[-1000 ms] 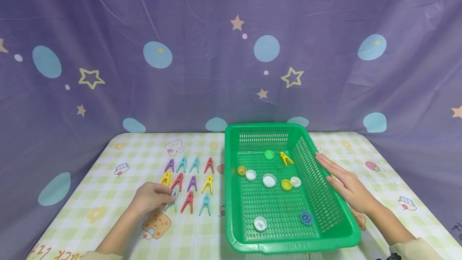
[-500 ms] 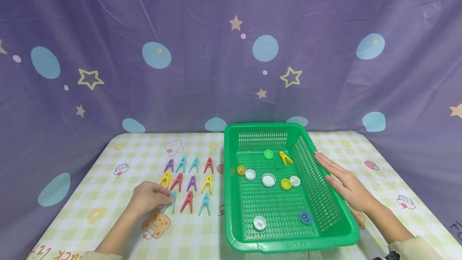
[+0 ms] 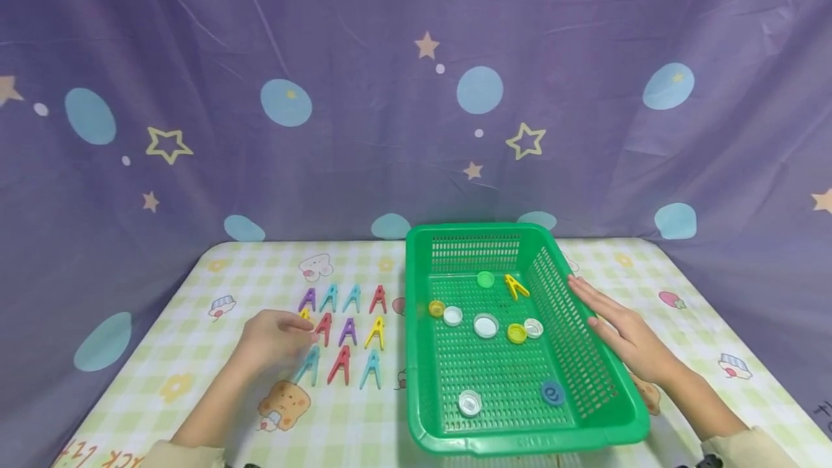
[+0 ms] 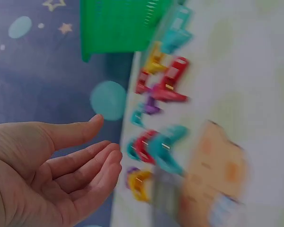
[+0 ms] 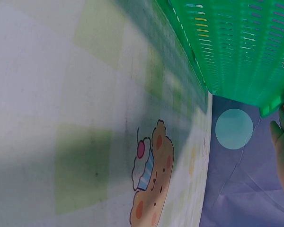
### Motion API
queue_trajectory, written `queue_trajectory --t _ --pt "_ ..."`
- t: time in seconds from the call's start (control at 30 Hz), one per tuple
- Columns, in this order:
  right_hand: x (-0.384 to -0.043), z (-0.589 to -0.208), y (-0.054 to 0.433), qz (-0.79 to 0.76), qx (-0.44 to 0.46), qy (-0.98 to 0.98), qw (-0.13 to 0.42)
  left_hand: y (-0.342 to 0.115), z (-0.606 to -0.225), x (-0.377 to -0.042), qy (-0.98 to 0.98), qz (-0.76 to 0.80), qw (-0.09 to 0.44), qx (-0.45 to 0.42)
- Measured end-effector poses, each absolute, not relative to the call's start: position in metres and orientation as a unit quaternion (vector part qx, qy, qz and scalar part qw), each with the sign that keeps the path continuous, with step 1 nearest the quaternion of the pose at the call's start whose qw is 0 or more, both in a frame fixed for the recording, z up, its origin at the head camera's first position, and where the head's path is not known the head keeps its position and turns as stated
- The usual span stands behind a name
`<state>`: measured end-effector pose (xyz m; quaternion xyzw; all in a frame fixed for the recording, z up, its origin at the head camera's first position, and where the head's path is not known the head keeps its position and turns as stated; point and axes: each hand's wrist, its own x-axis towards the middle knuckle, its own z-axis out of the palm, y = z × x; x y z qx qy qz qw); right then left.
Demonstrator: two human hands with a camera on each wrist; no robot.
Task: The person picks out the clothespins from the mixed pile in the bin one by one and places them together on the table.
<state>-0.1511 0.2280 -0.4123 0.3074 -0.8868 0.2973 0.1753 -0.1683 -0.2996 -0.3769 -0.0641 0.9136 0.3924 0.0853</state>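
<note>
My left hand (image 3: 276,340) hovers over the left end of the clothespin rows, partly hiding a yellow clothespin (image 3: 304,316). Its relaxed fingers hold nothing in the left wrist view. Just under it lies a light blue clothespin (image 3: 308,365), beside a red clothespin (image 3: 340,365) and another blue clothespin (image 3: 371,369). Behind them, purple, blue, red and yellow clothespins stand in two more rows. My right hand (image 3: 633,338) rests with straight fingers on the right rim of a green basket (image 3: 414,381).
Inside the basket lie several bottle caps, among them a white cap (image 3: 485,325) and a blue cap (image 3: 552,393), plus a yellow clothespin (image 3: 516,286). A checked cloth (image 3: 351,425) covers the table; a purple curtain (image 3: 364,128) hangs behind it.
My left hand has let go of the light blue clothespin at the front left and risen away from it. The right hand has stayed on the basket rim.
</note>
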Motion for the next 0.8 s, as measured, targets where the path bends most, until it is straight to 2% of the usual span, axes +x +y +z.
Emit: queue_trajectory --t 0.13,0.33,0.53,0.8 --pt "-0.15 -0.412 0.228 0.299 0.302 -0.889 0.172 -0.286 -0.357 -0.175 0.919 0.388 0.073 -0.007" --pt "-0.151 -0.411 0.228 0.297 0.305 -0.888 0.175 -0.259 -0.331 -0.191 0.911 0.397 0.085 0.077" --pt "-0.152 -0.41 0.228 0.297 0.303 -0.889 0.174 -0.22 -0.308 -0.208 0.893 0.429 0.094 0.1" --pt "-0.151 -0.412 0.229 0.295 0.303 -0.89 0.172 -0.155 -0.296 -0.221 0.882 0.429 0.142 0.133"
